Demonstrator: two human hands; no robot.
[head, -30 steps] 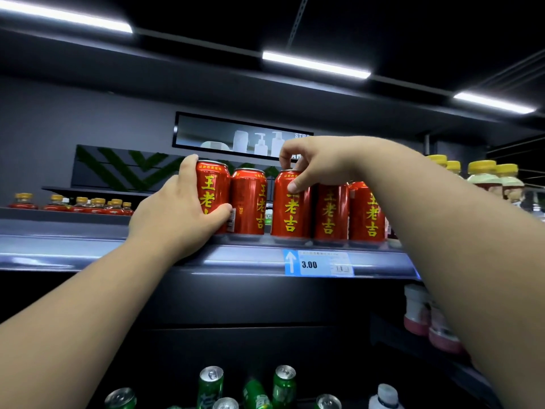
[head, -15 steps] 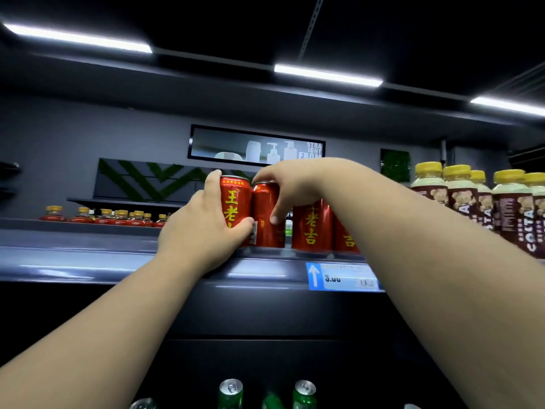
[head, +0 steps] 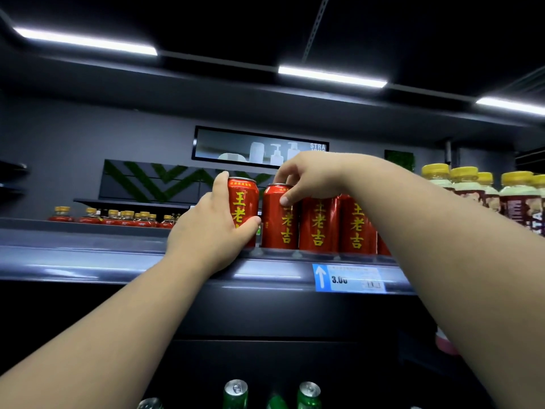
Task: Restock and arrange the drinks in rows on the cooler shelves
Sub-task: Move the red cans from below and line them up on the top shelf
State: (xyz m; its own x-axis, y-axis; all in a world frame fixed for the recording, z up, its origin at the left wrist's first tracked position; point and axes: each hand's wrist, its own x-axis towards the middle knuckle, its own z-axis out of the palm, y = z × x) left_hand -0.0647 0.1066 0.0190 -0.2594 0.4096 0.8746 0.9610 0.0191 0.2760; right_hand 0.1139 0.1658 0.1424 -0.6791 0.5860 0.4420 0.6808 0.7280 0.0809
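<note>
1. The first red can (head: 244, 208) stands upright at the left end of its row, on the front lip of the top shelf (head: 88, 261), a little to twelve o'clock of our view's centre. Our left hand (head: 206, 234) grasps it, thumb across its lower front and fingers wrapped round its nine o'clock side.
2. Just beside it at three o'clock, with a thin gap between, stands the second can (head: 277, 225). Our right hand (head: 306, 175) pinches its top rim from above, thumb on the front face. Its label sits turned off-centre, so we judge we are squaring it up.
3. Further toward three o'clock, more red cans (head: 318, 225) stand pressed together with their labels facing us; the last is half hidden behind our right forearm.
4. A blue price tag (head: 349, 277) sits on the shelf edge at five o'clock of the row. Yellow-capped bottles (head: 466, 187) fill the shelf toward three o'clock, and green cans (head: 236, 391) stand far below at six o'clock.
5. Risks, as we judge them:
   - The cans stand right at the lip, so a hard shove could tip one forward and drop it toward the green cans.
   - A rim pinch steers the base poorly, so a twist could rock the second can into its neighbours.
   - Our right forearm crosses the row's front and could sweep the hidden can off.
</note>
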